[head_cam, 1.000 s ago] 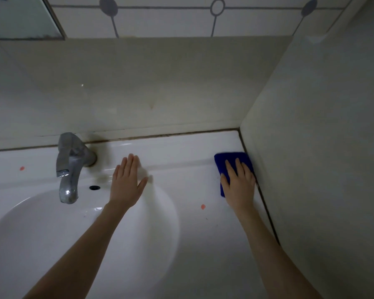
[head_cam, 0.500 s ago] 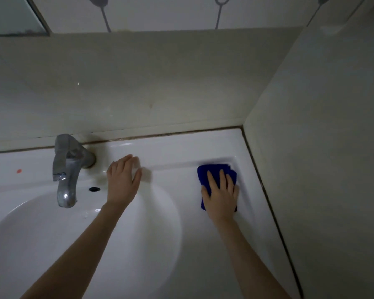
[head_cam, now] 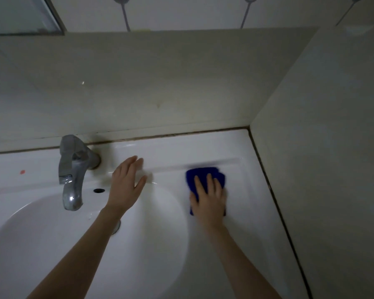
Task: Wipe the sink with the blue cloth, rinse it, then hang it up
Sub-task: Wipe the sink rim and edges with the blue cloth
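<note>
Right fingers (head_cam: 210,182): straight, slightly spread, pressed flat on the folded dark blue cloth (head_cam: 203,173).
Right hand (head_cam: 209,203): palm down over the cloth's near half.
Cloth place: on the white ceramic sink (head_cam: 242,147) ledge, right of the basin (head_cam: 151,234), near the side wall (head_cam: 333,147).
Left fingers (head_cam: 131,164): straight, holding nothing, blurred.
Left hand (head_cam: 125,186): at the basin's back rim, just beside the grey metal tap (head_cam: 72,169).

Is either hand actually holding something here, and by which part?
Nothing is gripped. The right hand presses flat on the blue cloth, fingers straight over its near half. The left hand is empty beside the tap.
</note>
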